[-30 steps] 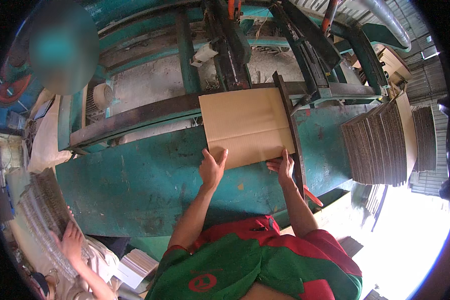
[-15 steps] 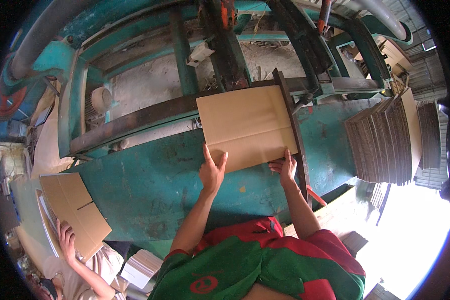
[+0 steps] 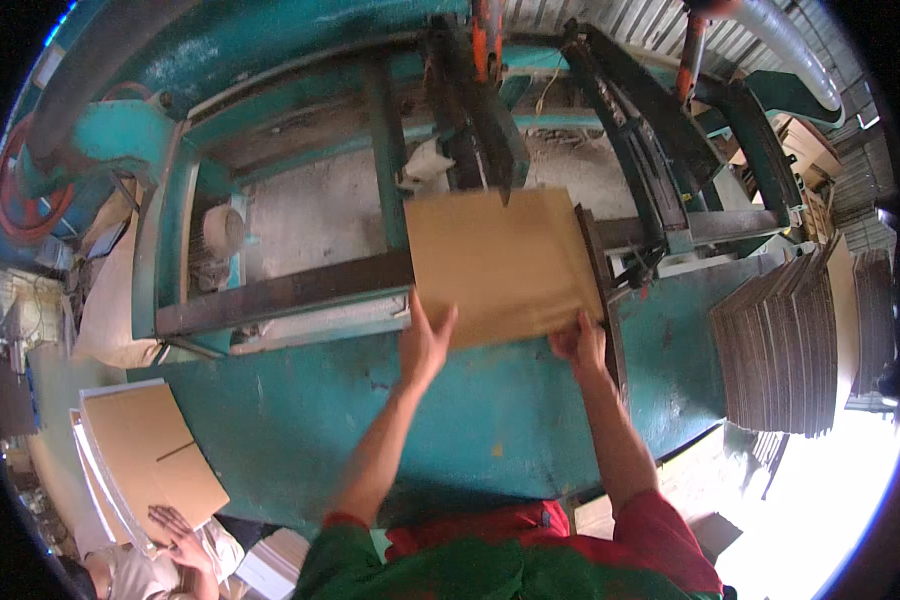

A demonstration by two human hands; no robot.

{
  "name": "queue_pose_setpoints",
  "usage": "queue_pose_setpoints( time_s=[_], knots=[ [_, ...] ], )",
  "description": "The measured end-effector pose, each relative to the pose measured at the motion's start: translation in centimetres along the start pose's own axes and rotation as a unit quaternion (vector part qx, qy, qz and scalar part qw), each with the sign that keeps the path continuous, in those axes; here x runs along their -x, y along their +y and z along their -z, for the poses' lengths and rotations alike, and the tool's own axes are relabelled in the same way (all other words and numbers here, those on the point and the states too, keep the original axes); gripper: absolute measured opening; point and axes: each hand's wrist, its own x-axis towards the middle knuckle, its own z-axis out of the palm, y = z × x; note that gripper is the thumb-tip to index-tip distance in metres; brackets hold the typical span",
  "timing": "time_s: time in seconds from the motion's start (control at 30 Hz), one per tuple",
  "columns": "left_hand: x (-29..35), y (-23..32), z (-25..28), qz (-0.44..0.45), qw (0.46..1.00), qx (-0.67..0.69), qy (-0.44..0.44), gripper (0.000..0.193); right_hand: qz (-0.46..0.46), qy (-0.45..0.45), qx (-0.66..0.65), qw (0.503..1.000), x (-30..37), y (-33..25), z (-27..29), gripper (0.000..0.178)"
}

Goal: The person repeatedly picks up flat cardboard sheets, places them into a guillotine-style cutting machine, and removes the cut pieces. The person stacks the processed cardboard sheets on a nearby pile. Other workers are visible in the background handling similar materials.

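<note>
"Cardboard (image 3: 510, 265) where?"
"Over the bench's (image 3: 300, 410) far edge, just beside the dark bar (image 3: 615, 352). We'd keep its side flush there, guiding both near corners evenly."
"Pose?"
"We see forearms (image 3: 375, 455) reaching forward; left hand's (image 3: 425, 350) thumb and forefinger spread at one corner, right hand (image 3: 583, 348) apparently pinching the other."

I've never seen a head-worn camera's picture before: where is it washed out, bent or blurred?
In the head view, glare whites out the lower right, below the cardboard stack; there too, the machine frame bows toward the dark rim, and the cardboard sheet looks slightly smeared.
</note>
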Motion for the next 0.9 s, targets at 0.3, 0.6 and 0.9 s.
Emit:
queue_pose_setpoints(
  time_s=[0.3,0.6,0.9],
  knots=[
    [-8.7,-2.6,-1.8,0.012,0.999,0.002,-0.046,0.089,-0.029,-0.010,0.076,0.997,-7.6,-2.5,-4.4,0.043],
    [-2.7,-0.8,0.2,0.029,0.999,0.001,-0.041,0.092,0.113,0.010,0.050,0.992,-1.7,-0.8,-1.4,0.039],
    [25.6,-4.4,6.1,0.167,0.980,-0.004,-0.108,0.094,0.127,0.092,0.085,0.984,15.1,16.0,11.6,0.047]
  ],
)
